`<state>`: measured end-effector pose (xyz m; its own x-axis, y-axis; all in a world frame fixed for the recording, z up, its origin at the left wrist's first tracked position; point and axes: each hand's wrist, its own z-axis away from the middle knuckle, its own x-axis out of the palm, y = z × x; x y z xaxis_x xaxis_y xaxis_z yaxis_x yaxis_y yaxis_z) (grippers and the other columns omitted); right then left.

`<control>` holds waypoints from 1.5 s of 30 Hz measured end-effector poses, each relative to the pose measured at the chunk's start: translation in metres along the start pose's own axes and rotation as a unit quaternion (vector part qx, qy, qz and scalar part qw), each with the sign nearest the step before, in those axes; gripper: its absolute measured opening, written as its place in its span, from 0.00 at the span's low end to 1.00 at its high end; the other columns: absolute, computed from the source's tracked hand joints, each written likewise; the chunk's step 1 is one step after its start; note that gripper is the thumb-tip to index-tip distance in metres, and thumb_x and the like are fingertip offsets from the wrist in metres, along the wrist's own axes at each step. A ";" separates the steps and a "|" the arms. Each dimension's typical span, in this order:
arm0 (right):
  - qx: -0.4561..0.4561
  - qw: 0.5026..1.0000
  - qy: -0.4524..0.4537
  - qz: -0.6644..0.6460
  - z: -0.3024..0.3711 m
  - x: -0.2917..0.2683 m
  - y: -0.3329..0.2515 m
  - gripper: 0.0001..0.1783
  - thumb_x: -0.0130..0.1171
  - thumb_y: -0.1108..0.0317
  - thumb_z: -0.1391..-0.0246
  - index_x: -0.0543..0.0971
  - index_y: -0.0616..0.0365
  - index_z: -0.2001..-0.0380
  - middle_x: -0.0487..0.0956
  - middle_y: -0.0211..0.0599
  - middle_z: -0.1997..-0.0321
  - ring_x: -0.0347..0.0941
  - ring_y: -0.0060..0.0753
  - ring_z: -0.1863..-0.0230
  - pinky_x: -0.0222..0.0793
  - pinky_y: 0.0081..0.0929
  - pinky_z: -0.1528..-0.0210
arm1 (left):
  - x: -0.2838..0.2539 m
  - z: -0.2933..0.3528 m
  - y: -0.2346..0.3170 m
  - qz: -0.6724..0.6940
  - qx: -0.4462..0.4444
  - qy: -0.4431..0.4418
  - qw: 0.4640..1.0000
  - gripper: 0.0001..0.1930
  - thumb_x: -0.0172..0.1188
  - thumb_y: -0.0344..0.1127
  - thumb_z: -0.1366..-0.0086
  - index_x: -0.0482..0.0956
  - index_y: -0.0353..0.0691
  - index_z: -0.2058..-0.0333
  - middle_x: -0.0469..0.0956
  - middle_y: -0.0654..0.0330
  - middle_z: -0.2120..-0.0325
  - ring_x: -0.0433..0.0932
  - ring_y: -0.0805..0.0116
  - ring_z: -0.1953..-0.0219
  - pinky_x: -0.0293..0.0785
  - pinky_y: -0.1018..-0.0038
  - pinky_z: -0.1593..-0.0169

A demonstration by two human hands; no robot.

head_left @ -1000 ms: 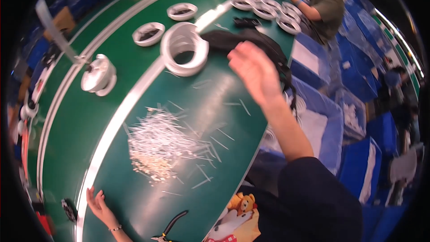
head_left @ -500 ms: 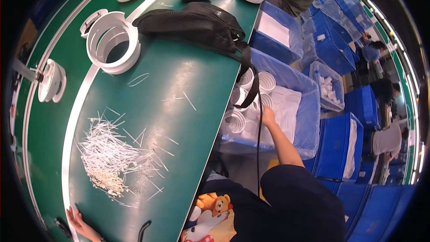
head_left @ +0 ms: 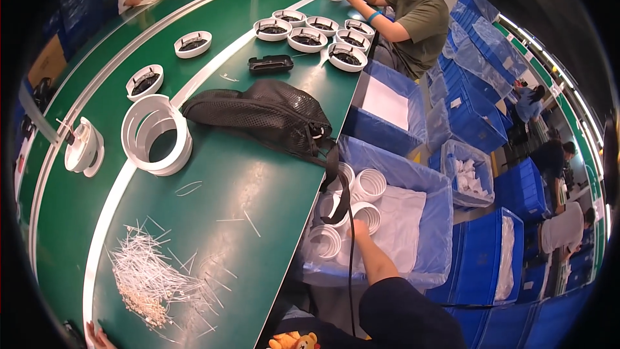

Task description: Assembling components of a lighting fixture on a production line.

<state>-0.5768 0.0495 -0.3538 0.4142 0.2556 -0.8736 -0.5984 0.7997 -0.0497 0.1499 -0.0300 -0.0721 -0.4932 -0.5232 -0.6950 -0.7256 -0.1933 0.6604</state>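
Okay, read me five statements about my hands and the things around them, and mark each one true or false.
1. The right hand is at a white ribbed cup in the blue bin. True.
2. Both hands are in the bin. False: the left hand is beside the white stripe on the green table.
3. Thin white sticks lie piled on the table. True.
4. The mesh bag is bright red. False: it is black.
5. The large white ring stands left of the bag. True.

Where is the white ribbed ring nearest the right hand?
Head view, right of and below centre: the white ribbed ring is in the plastic-lined blue bin, at the right hand, with similar rings left of and beyond it.
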 end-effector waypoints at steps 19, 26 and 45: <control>-0.323 0.796 0.365 -0.359 0.134 -0.267 -0.030 0.28 0.61 0.69 0.69 0.69 0.62 0.59 0.75 0.37 0.66 0.73 0.33 0.65 0.67 0.24 0.60 | 0.004 -0.012 -0.042 0.174 -0.034 -0.023 0.984 0.20 0.45 0.27 0.41 0.61 0.38 0.48 0.67 0.58 0.53 0.69 0.77 0.64 0.63 0.83 0.62; -0.348 0.350 -0.208 -0.844 0.206 -0.251 -0.218 0.22 0.50 0.69 0.60 0.64 0.69 0.59 0.63 0.29 0.81 0.58 0.20 0.81 0.59 0.13 0.74 | -0.002 -0.005 -0.047 0.203 -0.023 -0.024 0.979 0.20 0.46 0.27 0.41 0.60 0.37 0.48 0.67 0.57 0.53 0.70 0.76 0.63 0.65 0.82 0.61; -0.259 0.521 -0.131 -0.803 0.169 -0.211 -0.253 0.28 0.46 0.69 0.50 0.52 0.63 0.46 0.58 0.44 0.44 0.52 0.39 0.42 0.46 0.38 0.41 | -0.018 -0.068 -0.045 -0.134 0.224 0.169 0.951 0.22 0.52 0.21 0.57 0.67 0.36 0.58 0.69 0.51 0.59 0.66 0.54 0.54 0.60 0.67 0.50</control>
<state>-0.3970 -0.1152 -0.0746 0.7046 -0.3965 0.5885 0.5871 -0.1400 -0.7973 0.2238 -0.0681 -0.0695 -0.1354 -0.7563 -0.6400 -0.9721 -0.0233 0.2333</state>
